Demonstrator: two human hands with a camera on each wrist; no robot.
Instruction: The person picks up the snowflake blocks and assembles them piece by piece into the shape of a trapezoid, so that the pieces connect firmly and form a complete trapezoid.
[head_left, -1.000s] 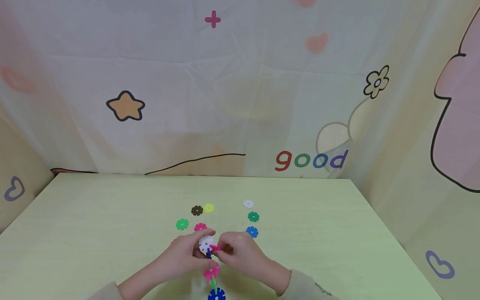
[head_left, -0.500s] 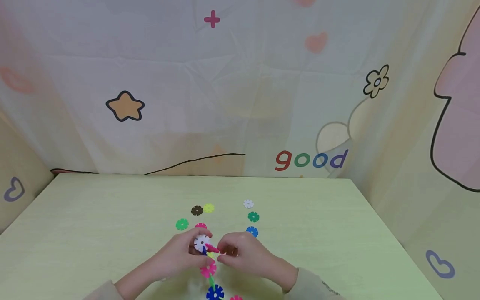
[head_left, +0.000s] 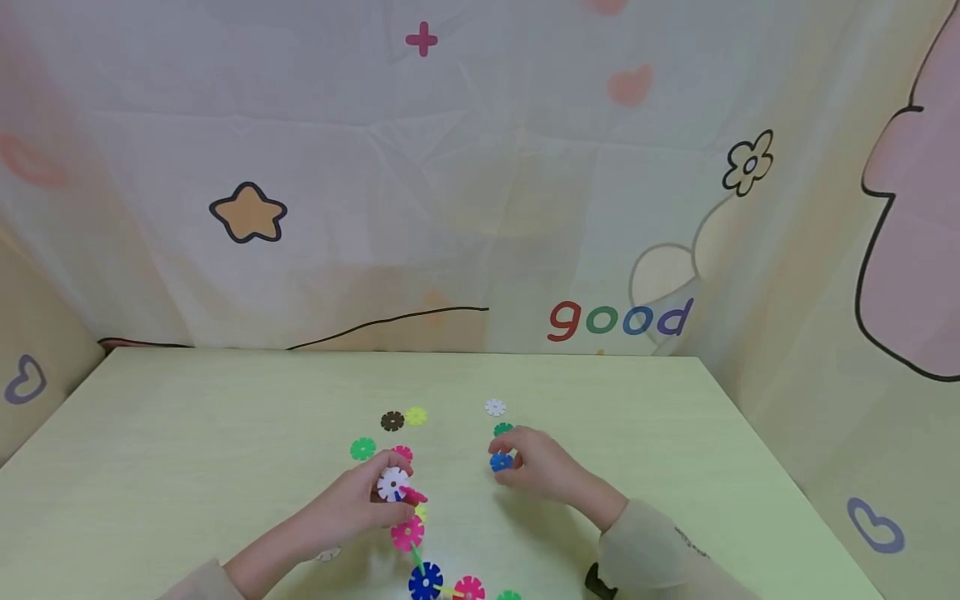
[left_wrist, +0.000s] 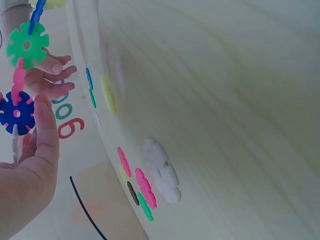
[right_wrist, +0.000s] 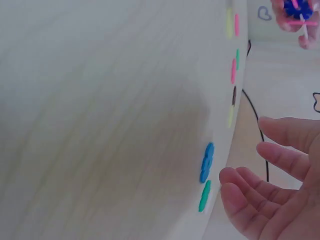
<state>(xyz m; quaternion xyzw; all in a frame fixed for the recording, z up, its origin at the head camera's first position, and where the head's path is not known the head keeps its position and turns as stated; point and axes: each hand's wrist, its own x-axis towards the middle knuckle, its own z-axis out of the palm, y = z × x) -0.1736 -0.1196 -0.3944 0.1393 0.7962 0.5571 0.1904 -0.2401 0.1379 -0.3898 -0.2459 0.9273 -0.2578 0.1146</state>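
My left hand (head_left: 348, 507) holds a chain of notched plastic snowflake discs between thumb and fingers. A white disc (head_left: 393, 484) faces up at its top, with a pink disc (head_left: 414, 496) edge-on beside it. Below hang a pink disc (head_left: 407, 533), a dark blue disc (head_left: 426, 582) and another pink disc (head_left: 469, 588). In the left wrist view a green disc (left_wrist: 27, 45) of the chain shows too. My right hand (head_left: 547, 467) hovers at a loose blue disc (head_left: 501, 462), fingers apart and holding nothing, as the right wrist view shows.
Behind the blue disc lie a dark green disc (head_left: 503, 429) and a white one (head_left: 495, 407). Further left on the table are brown (head_left: 392, 421), yellow (head_left: 416, 416), light green (head_left: 363, 448) and pink (head_left: 402, 454) discs. A printed curtain (head_left: 337, 208) hangs behind the table.
My right hand has let go of the pink disc, now on the chain, and moved right and away from me to the blue disc. My left hand has shifted slightly left with the chain.
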